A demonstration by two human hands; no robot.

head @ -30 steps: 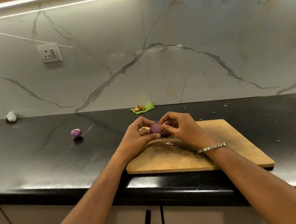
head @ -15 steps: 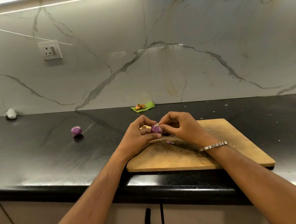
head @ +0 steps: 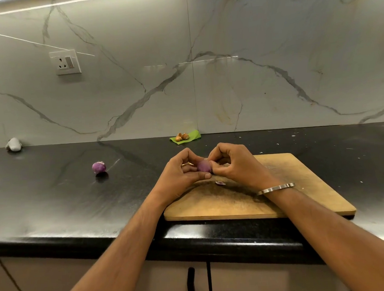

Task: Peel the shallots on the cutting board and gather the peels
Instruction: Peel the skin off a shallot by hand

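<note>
Shallot (head: 203, 166) now sits barer between our hands, left hand (head: 181, 173) gripping it, right hand (head: 234, 164) pinching skin at its edge, so peeling is progressing

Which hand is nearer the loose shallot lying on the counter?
Left. The left hand is the closer one to the loose shallot, which lies off to its left on the counter; the right hand is farther off, over the cutting board.

Both forearms reach forward, converging; left hand (head: 180, 172) and right hand (head: 235, 165) fingertip to fingertip, fingers curled, pinching
</note>
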